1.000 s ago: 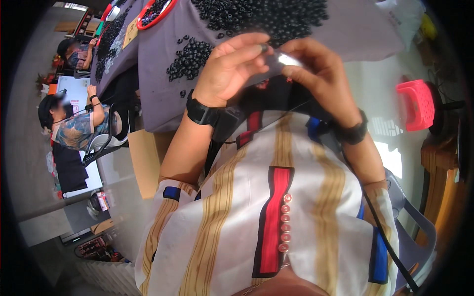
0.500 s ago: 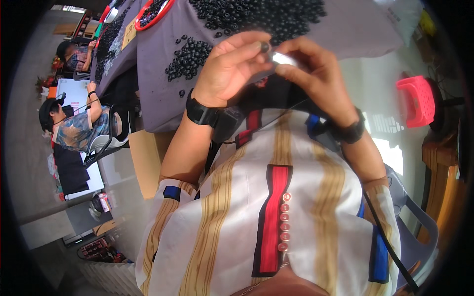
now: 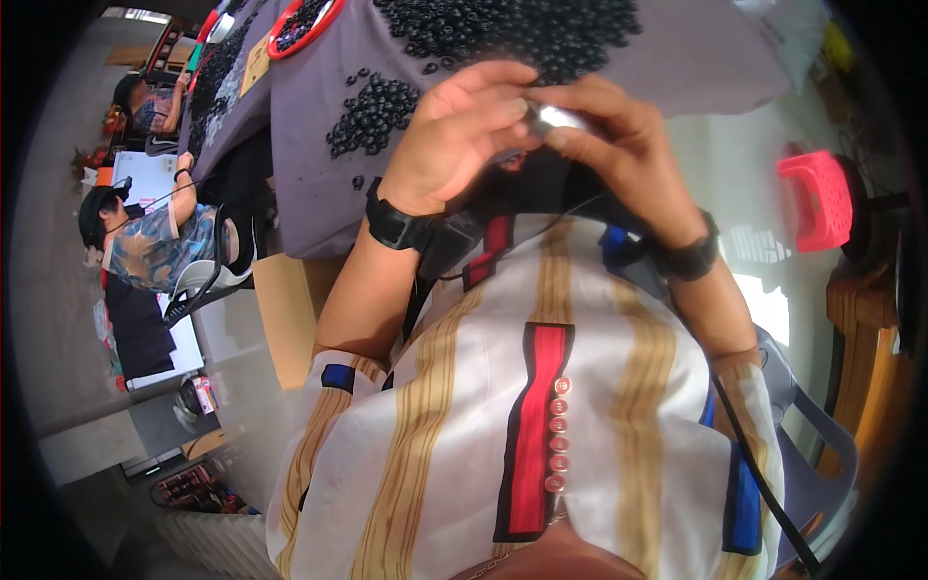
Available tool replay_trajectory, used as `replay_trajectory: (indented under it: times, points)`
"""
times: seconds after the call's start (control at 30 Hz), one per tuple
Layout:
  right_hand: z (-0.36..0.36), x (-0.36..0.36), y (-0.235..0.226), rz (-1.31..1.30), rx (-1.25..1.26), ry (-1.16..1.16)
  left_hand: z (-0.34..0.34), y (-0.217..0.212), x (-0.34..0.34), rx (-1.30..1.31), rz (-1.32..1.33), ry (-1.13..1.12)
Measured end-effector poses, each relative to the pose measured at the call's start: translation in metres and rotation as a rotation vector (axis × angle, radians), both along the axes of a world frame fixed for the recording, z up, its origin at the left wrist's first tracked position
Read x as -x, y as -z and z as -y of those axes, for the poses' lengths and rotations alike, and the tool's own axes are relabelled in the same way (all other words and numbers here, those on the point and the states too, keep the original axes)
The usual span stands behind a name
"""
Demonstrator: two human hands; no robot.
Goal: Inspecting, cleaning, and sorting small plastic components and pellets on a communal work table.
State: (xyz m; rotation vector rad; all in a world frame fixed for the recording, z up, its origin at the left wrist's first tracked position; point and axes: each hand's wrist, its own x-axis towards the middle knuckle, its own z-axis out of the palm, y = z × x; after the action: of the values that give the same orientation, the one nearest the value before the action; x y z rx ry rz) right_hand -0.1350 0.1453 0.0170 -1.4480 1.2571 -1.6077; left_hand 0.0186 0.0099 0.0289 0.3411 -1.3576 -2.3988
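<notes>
Above the near edge of the cloth-covered table, my two hands meet at the fingertips. My left hand (image 3: pixel 449 145) is closed, its thumb and fingers pinching a small black round part (image 3: pixel 531 118). My right hand (image 3: pixel 623 140) is closed on a shiny silver object (image 3: pixel 563 118), its end against the black part; glare and the fingers hide its exact shape. Just beyond my hands, a large heap of small black ring-like parts (image 3: pixel 503 29) spreads over the table. A smaller heap of the same parts (image 3: pixel 372 116) lies left of my left hand.
A grey cloth (image 3: pixel 309 164) covers the table. At its far left stands a red-rimmed tray (image 3: pixel 333 19). Two other people, one nearer (image 3: pixel 164 246) and one farther (image 3: pixel 155 104), sit on the left. A cardboard box (image 3: pixel 283 319) is beside my left arm, a pink stool (image 3: pixel 817 198) at right.
My left fingers have closed in over the black part, which shows less now. The silver object has shifted slightly to the right. The nearer person at left has moved a little.
</notes>
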Motion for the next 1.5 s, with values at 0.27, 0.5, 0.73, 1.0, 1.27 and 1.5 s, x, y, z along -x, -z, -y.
replay_trajectory:
  times: [0.27,0.5,0.73,1.0,1.27,1.5]
  points:
    - [0.001,-0.005,0.001,0.131,0.038,-0.018,-0.003,0.000,0.003,-0.099,-0.020,-0.044]
    - [0.006,-0.001,-0.002,0.245,-0.026,-0.118,0.002,-0.002,0.000,-0.139,-0.010,-0.018]
    - [0.006,0.001,-0.003,0.281,-0.075,-0.145,0.000,-0.001,0.001,-0.152,-0.007,-0.057]
    - [0.005,0.001,-0.004,0.326,-0.107,-0.159,-0.002,0.004,0.001,-0.220,-0.083,-0.031]
    - [0.008,-0.003,0.002,0.315,-0.042,-0.128,-0.006,0.007,-0.001,-0.238,-0.082,-0.062]
    - [0.010,-0.002,0.007,0.285,-0.033,-0.109,-0.007,0.010,-0.002,-0.201,-0.046,-0.089]
